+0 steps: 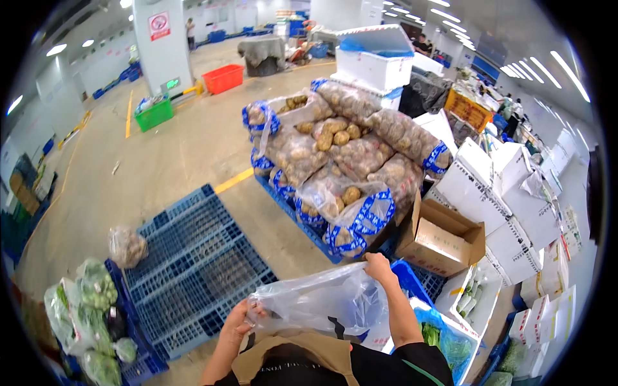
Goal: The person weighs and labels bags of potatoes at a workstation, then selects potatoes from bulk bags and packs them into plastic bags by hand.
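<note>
A clear plastic bag (315, 296) is stretched wide in front of my body, and no contents show inside it. My left hand (242, 316) is closed on the left end of its rim. Higher up, my right hand (377, 265) pinches the opposite corner. Just beyond the bag, sacks of potatoes (360, 154) with blue printed bands are piled on a blue pallet (296, 219). Some sacks are open, with loose potatoes (333, 134) on top. An open cardboard box (441, 238) stands to the right of my right hand.
A blue slatted pallet (199, 257) lies on the left, with a bagged bundle (127, 247) at its edge. Bagged green vegetables (96, 286) sit lower left. White foam boxes (473, 186) are stacked on the right. Green (154, 114) and red (223, 78) crates stand farther off.
</note>
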`<state>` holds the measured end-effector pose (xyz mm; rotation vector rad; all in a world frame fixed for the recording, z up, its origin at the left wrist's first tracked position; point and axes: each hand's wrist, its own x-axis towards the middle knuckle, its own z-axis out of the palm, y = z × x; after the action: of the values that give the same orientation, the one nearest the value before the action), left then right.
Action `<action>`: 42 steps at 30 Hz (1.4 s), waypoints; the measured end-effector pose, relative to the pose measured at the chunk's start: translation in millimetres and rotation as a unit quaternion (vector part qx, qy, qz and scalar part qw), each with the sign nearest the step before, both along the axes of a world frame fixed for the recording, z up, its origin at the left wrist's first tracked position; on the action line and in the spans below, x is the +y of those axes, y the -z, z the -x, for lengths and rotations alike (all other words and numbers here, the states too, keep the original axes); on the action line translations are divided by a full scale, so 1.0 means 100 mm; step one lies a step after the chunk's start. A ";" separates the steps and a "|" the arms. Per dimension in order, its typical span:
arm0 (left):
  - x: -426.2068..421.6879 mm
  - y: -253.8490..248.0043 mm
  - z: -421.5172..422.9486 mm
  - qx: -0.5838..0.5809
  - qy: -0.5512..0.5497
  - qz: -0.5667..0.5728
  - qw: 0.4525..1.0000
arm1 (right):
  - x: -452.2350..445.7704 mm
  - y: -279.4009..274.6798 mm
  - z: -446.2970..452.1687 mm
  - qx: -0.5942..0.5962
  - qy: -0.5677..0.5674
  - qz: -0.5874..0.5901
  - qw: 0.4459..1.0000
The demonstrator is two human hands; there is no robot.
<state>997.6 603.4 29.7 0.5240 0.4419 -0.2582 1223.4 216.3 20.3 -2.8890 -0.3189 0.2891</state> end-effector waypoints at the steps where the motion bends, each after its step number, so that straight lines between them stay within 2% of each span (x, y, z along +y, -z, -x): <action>1: 0.18 0.04 -0.16 -0.014 0.029 0.105 0.994 | 0.03 -0.01 -0.13 -0.012 -0.006 0.003 1.000; 2: 0.31 0.08 -0.36 -0.023 0.064 0.211 0.975 | 0.05 -0.03 -0.25 -0.021 0.006 0.003 1.000; 3: 0.41 0.05 -0.58 0.036 0.098 0.096 0.990 | 0.02 -0.03 -0.38 -0.028 0.018 0.010 0.999; 7: 0.62 -0.08 -1.26 0.060 0.240 -0.046 0.968 | 0.01 -0.16 -0.79 -0.045 0.076 0.013 0.996; 10: 0.68 -0.10 -1.60 0.040 0.281 -0.043 0.958 | 0.04 -0.20 -1.16 -0.034 0.070 0.051 0.996; 11: 0.64 -0.14 -1.67 0.061 0.238 -0.092 0.965 | -0.02 0.04 -1.32 -0.083 0.051 0.044 0.994; 12: 0.61 -0.17 -1.76 0.085 0.195 -0.143 0.966 | 0.03 0.07 -1.42 -0.065 0.074 0.049 0.994; 14: 0.70 0.01 -2.00 0.116 0.186 -0.048 0.974 | 0.17 -0.01 -1.63 -0.019 0.055 0.009 0.998; 19: 0.72 0.31 -2.58 0.179 0.111 0.054 0.976 | 0.26 0.59 -2.32 0.145 -0.009 -0.151 0.978; 20: 0.71 0.35 -2.75 0.194 0.098 0.066 0.974 | 0.28 0.73 -2.50 0.181 -0.011 -0.153 0.971; 22: 0.70 0.42 -3.14 0.203 0.092 0.053 0.973 | 0.37 0.82 -2.84 0.258 0.019 -0.265 0.929; 24: 0.69 0.52 -3.61 0.212 0.084 0.039 0.973 | 0.27 1.59 -3.35 0.301 0.067 -0.334 0.891; 25: 0.66 0.53 -3.87 0.216 0.070 0.036 0.973 | 0.30 1.69 -3.61 0.326 0.096 -0.373 0.863; 26: 0.61 0.56 -4.16 0.230 0.054 0.046 0.971 | 0.30 1.78 -3.88 0.353 0.121 -0.384 0.844; 28: 0.49 0.52 -4.71 0.262 0.024 0.066 0.962 | 0.24 2.11 -4.38 0.340 0.099 -0.352 0.866; 29: 0.41 0.47 -5.01 0.288 0.036 0.042 0.956 | 0.18 2.21 -4.59 0.364 0.118 -0.351 0.855; 31: 0.26 0.34 -5.59 0.284 0.071 0.041 0.955 | 0.19 2.24 -5.02 0.406 0.143 -0.353 0.831; 37: 0.20 0.17 -6.66 0.271 0.067 0.035 0.960 | 0.09 2.20 -5.95 0.316 0.141 -0.322 0.881; 40: 0.26 0.28 -6.91 0.281 0.051 0.046 0.957 | 0.23 1.77 -6.41 0.286 0.178 -0.404 0.850; 42: 0.29 0.30 -7.08 0.264 0.063 0.044 0.961 | 0.26 1.69 -6.72 0.274 0.178 -0.468 0.821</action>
<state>1705.9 632.2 0.1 0.3907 0.9133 -0.5445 1895.6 242.7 -148.6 -1.7348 0.1621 0.6497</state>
